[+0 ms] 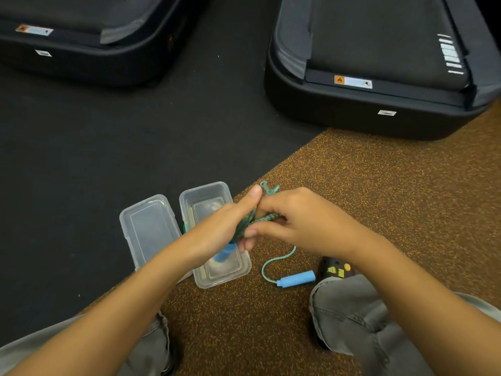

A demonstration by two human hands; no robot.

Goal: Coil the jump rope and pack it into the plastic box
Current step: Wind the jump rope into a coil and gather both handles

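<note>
The jump rope (pixel 276 260) is teal and speckled, with two blue foam handles. My left hand (pixel 227 226) grips a bundle of its coils together with one blue handle (pixel 223 255), which sticks out below the fist, over the box. My right hand (pixel 301 223) pinches a strand of the rope beside the left thumb. A loose stretch curves down on the floor to the second blue handle (pixel 296 278). The clear plastic box (pixel 189 202) stands open on the floor under my left hand, its hinged lid (pixel 146 229) lying flat to its left.
Two black treadmill ends stand on the floor, one at the far left (pixel 81 50) and one at the far right (pixel 379 77). The floor is black mat at the left and brown speckled rubber at the right. My knees in grey trousers and a dark shoe (pixel 334 268) are close by.
</note>
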